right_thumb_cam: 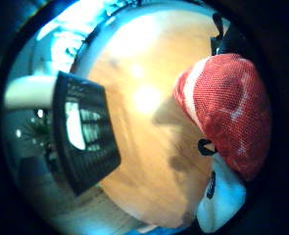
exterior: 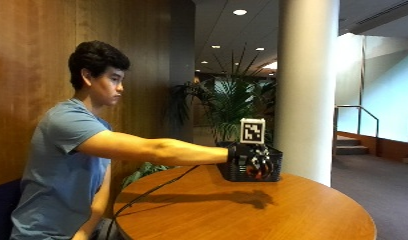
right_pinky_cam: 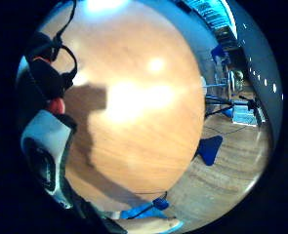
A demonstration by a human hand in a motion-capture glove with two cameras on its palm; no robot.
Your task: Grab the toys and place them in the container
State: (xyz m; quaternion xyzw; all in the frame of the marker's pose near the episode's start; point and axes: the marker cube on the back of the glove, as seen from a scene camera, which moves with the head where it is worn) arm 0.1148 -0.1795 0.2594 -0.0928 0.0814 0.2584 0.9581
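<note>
Mid-carry — red toy [right_thumb_cam: 227, 112] clutched in the gloved hand [exterior: 252, 161], fingers curled round it, held above the table [exterior: 270, 210] just in front of the basket [exterior: 225, 170]. Not yet dropped in. Basket [right_thumb_cam: 85, 132] close, open side toward the hand; contents hard to make out. No other toys visible on the wood. Nothing in the way — bare tabletop between hand and basket. Column [exterior: 307, 90] and plant [exterior: 224, 105] well behind.
</note>
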